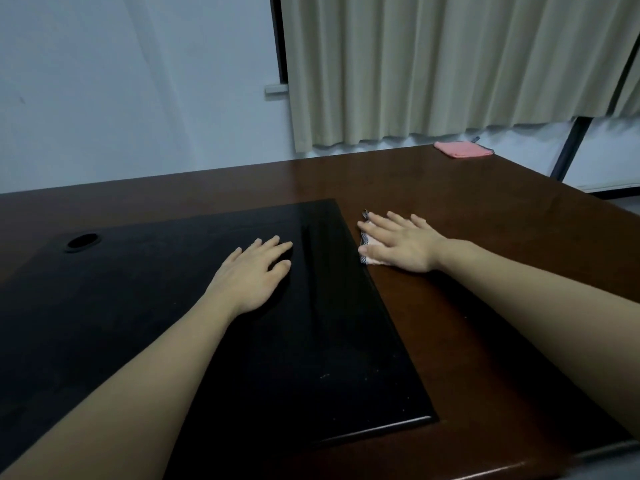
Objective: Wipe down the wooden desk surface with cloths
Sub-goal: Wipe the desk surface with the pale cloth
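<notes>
Left hand (250,271): I am seeing it lying flat, fingers straight and spread, gripping nothing, palm pressing on the black desk mat (311,341).
Right hand (398,242): I am seeing it lying flat with straight fingers, pressing down on a small white cloth (367,241) rather than curling round it.
White cloth: it is peeking out under the right palm, just beside the mat's right edge, on the wooden desk (485,209).
Pink cloth (463,149): it is lying folded well beyond the right hand, near the desk's far edge.
Curtain (433,64): it is hanging behind the desk.
</notes>
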The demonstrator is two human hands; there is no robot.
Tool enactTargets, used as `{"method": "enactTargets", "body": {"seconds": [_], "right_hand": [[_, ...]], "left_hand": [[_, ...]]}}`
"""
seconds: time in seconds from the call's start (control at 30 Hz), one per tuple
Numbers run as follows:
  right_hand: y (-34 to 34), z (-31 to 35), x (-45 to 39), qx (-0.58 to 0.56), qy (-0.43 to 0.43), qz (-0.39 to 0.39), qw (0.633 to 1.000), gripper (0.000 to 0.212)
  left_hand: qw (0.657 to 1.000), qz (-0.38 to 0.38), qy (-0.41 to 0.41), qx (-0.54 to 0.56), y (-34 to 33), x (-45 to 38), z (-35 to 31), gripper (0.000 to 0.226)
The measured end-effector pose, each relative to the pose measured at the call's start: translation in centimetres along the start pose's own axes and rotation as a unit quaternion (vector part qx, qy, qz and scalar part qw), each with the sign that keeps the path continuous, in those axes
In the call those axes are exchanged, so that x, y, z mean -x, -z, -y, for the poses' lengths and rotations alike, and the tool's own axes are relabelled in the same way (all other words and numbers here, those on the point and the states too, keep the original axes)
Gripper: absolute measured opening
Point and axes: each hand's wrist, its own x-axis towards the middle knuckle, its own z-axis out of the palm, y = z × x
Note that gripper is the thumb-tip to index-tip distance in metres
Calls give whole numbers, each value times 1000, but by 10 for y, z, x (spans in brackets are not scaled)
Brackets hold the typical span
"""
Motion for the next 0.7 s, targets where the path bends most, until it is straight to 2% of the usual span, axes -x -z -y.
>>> {"method": "enactTargets", "body": {"seconds": [0.13, 0.3, 0.5, 0.7], "right_hand": [[8, -8, -32, 11, 11, 3, 1000, 75], [6, -7, -27, 12, 29, -1, 999, 74], [-4, 18, 35, 21, 102, 15, 994, 74], [-15, 37, 113, 19, 182, 41, 982, 84]], "left_hand": [[1000, 4, 8, 3, -2, -2, 2, 50], [1000, 0, 15, 8, -1, -2, -1, 50], [1000, -7, 6, 2, -2, -2, -2, 50], [1000, -10, 8, -9, -1, 0, -2, 49]]}}
